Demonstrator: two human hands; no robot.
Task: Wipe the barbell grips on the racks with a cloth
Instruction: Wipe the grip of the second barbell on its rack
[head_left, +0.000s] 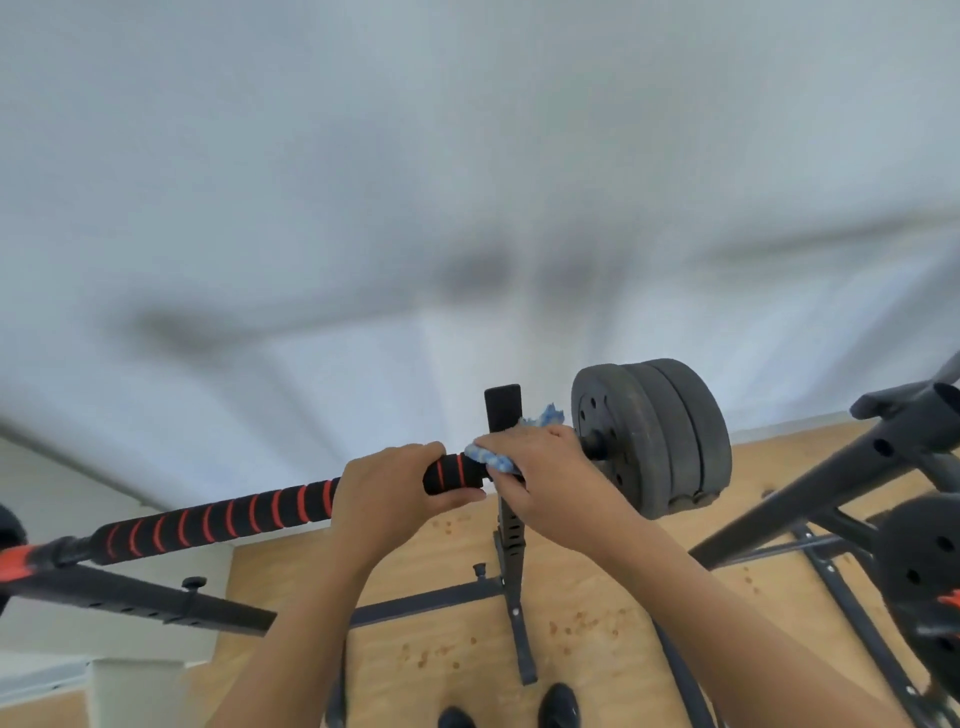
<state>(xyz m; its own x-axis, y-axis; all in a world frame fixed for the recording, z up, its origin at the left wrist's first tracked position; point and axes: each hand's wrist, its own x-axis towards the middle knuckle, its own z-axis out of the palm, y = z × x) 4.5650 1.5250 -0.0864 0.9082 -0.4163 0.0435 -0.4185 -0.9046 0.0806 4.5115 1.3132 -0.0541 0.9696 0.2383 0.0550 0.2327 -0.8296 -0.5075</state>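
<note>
From the head view, I see my left hand (387, 486) curled round the black-and-red barbell grip (218, 519). My right hand (540, 478) grips the blue cloth (496, 461) round the bar at the rack upright (503, 410), near the weight plates (654, 436).

The barbell (291, 501) lies across the view, crossing the rack upright (506, 525) near its top. Its grip (208, 519) runs left from the upright. The weight plates (654, 436) sit on the bar's right end, just right of the upright. The cloth (491, 460) lies on the bar at the grip's right end, against the upright. The rack stands on the floor (597, 613), in front of a wall (467, 182). A second rack (810, 499) stands further right, with another plate (919, 551) beside it.
</note>
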